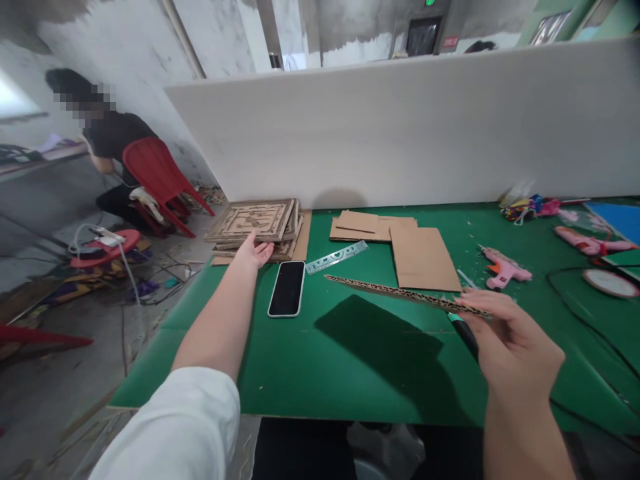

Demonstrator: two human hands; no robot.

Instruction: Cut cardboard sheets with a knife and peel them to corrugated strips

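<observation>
My left hand (257, 251) reaches to the front of a stack of cardboard panels (253, 221) at the table's back left. Its fingers are apart, at the stack's front edge; whether they touch it I cannot tell. The top panel has raised cardboard strips laid out like a maze. In my right hand (515, 340) is a cardboard sheet (400, 291), pinched at its right end and seen nearly edge-on above the green table. Its corrugated edge faces me, and its shadow falls below. Partly behind my right hand lies a tool with a black and green handle (464, 331).
A phone (287, 289) and a clear ruler (337, 257) lie mid-table. Behind are flat cardboard pieces (425, 259). To the right are pink glue guns (505, 267), a tape roll (611, 283) and black cables. A white panel (400, 133) bounds the back. A person (120, 133) sits left.
</observation>
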